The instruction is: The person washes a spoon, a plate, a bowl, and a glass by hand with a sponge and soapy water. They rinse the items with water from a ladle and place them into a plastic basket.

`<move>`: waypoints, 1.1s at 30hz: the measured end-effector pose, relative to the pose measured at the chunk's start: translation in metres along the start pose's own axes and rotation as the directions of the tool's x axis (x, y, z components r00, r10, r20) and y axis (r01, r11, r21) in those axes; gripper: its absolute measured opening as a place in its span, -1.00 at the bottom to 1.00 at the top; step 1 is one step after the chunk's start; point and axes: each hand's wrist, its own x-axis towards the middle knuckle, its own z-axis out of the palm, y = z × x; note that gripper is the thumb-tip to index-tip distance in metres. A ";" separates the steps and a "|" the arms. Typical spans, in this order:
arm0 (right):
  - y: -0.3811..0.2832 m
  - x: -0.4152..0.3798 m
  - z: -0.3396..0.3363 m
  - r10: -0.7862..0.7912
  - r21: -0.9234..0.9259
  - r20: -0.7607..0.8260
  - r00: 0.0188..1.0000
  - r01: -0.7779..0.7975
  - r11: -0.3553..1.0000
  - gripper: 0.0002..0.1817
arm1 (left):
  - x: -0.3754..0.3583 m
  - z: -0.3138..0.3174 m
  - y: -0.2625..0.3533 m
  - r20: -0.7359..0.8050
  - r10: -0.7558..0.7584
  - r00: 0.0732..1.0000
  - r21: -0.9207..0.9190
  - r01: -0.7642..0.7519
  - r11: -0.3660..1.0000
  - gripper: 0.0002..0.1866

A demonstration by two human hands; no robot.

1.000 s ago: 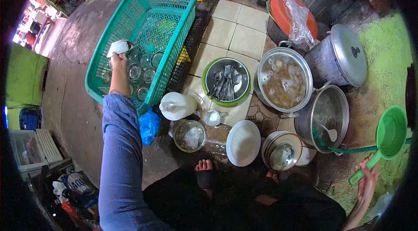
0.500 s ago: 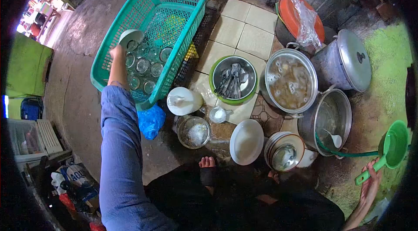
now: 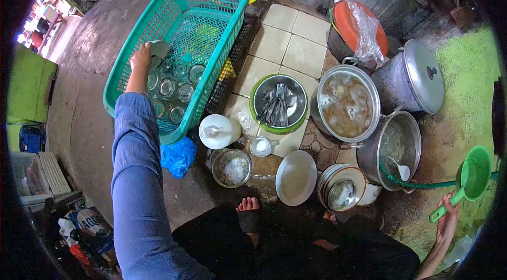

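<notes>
In the head view, my left hand (image 3: 140, 62) reaches into the teal plastic basket (image 3: 113, 83) and grips a white bowl (image 3: 160, 47) by its edge. The bowl is tilted on its side above several upturned drinking glasses (image 3: 167, 87); my fingers and wrist hide part of it. Over at the far right, my right hand (image 3: 450, 212) is closed round the handle of a green water dipper (image 3: 475, 173). The dipper is held off to the side, near a dark green hose (image 3: 434, 185).
Around the tiles stand a steel bowl of cutlery (image 3: 281, 101), a pot of cloudy water (image 3: 346, 101), a second pot (image 3: 414, 140) and a lidded pot (image 3: 429, 76). Nearer my feet are an oval white dish (image 3: 296, 177), stacked plates (image 3: 346, 187) and a bowl of suds (image 3: 232, 169).
The white bowl in my left hand has turned from facing up to lying on its side, and my hand now comes over it from above. My right hand keeps the dipper at the right.
</notes>
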 end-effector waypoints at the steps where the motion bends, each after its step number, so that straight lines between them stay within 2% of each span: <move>1: 0.000 0.000 0.002 0.003 0.028 -0.038 0.999 -0.002 1.000 -0.52 | -0.003 0.001 -0.002 -0.038 0.032 0.999 0.048 -0.030 0.998 -0.47; 5: -0.005 -0.003 0.016 -0.007 0.035 -0.122 0.993 0.011 0.999 -0.48 | -0.018 0.009 -0.014 -0.089 0.104 0.991 0.185 -0.086 0.979 -0.59; 9: -0.008 -0.004 0.018 -0.004 0.039 -0.106 0.994 0.008 0.999 -0.45 | -0.019 0.031 -0.032 -0.164 0.163 0.973 0.098 -0.149 0.984 -0.61; 11: -0.007 -0.003 0.015 -0.008 0.040 -0.117 0.993 0.013 0.999 -0.42 | -0.020 0.029 -0.030 -0.058 0.157 0.986 0.076 -0.152 0.985 -0.63; 12: -0.007 -0.004 0.014 -0.010 0.041 -0.120 0.993 0.015 0.999 -0.42 | -0.023 0.030 -0.028 -0.060 0.159 0.985 0.074 -0.154 0.985 -0.63; 14: -0.007 -0.006 0.012 -0.024 0.038 -0.100 0.995 0.028 0.999 -0.44 | -0.041 0.030 -0.017 -0.164 0.164 0.973 0.114 -0.146 0.983 -0.68; 15: -0.007 -0.006 0.009 -0.022 0.037 -0.103 0.994 0.026 0.999 -0.44 | -0.047 0.023 -0.011 -0.071 0.130 0.989 0.060 -0.126 0.990 -0.72; 16: -0.007 -0.006 0.007 -0.019 0.031 -0.078 0.997 0.022 0.999 -0.46 | -0.051 0.025 -0.012 -0.070 0.133 0.989 0.062 -0.129 0.990 -0.72; 18: -0.007 -0.007 0.007 -0.014 0.026 -0.054 0.998 0.015 1.000 -0.47 | -0.057 0.027 -0.016 -0.071 0.102 0.992 -0.185 -0.113 0.976 -0.76; 19: -0.008 -0.007 0.009 -0.018 0.026 -0.053 0.998 0.019 0.999 -0.49 | -0.056 0.032 -0.021 -0.070 0.103 0.992 -0.185 -0.115 0.976 -0.76; 21: -0.009 -0.010 0.010 -0.022 0.026 -0.057 0.998 0.023 0.999 -0.50 | -0.049 0.044 -0.029 -0.054 0.049 0.997 -0.330 -0.064 0.942 -0.70; 22: -0.009 -0.010 0.011 -0.007 0.046 -0.074 0.997 0.011 0.999 -0.50 | -0.051 0.046 -0.026 -0.053 0.050 0.997 -0.330 -0.065 0.942 -0.70; 24: -0.008 -0.011 0.012 0.007 0.066 -0.090 0.996 -0.001 0.998 -0.51 | -0.054 0.048 -0.021 -0.155 -0.228 0.961 -0.425 0.143 0.894 -0.58; 25: -0.006 -0.012 0.012 0.014 0.063 -0.094 0.995 -0.008 0.998 -0.50 | -0.055 0.049 -0.021 -0.108 -0.295 0.949 -0.385 0.233 0.893 -0.51; 26: -0.006 -0.012 0.011 0.022 0.060 -0.098 0.995 -0.016 0.998 -0.50 | -0.054 0.049 -0.022 -0.107 -0.294 0.950 -0.386 0.233 0.893 -0.51; 28: -0.006 -0.012 0.009 0.039 0.069 -0.064 0.997 -0.035 0.997 -0.51 | -0.053 0.051 -0.026 0.062 -0.197 0.979 -0.165 0.204 0.965 -0.48; 29: -0.006 -0.013 0.008 0.055 0.080 -0.032 0.998 -0.052 0.995 -0.53 | -0.054 0.051 -0.028 0.063 -0.192 0.979 -0.164 0.200 0.966 -0.48; 31: -0.009 -0.017 0.019 0.075 0.092 -0.068 0.995 -0.068 0.993 -0.56 | -0.056 0.055 -0.028 -0.002 -0.170 0.985 -0.181 0.167 0.969 -0.45; 32: -0.012 -0.018 0.027 0.090 0.104 -0.102 0.991 -0.079 0.991 -0.60 | -0.074 0.020 -0.011 0.093 -0.229 0.969 -0.208 0.244 0.947 -0.48; 33: -0.013 -0.016 0.034 0.079 0.028 -0.022 0.997 -0.079 0.997 -0.65 | -0.073 0.016 -0.013 0.137 -0.221 0.966 -0.241 0.249 0.938 -0.48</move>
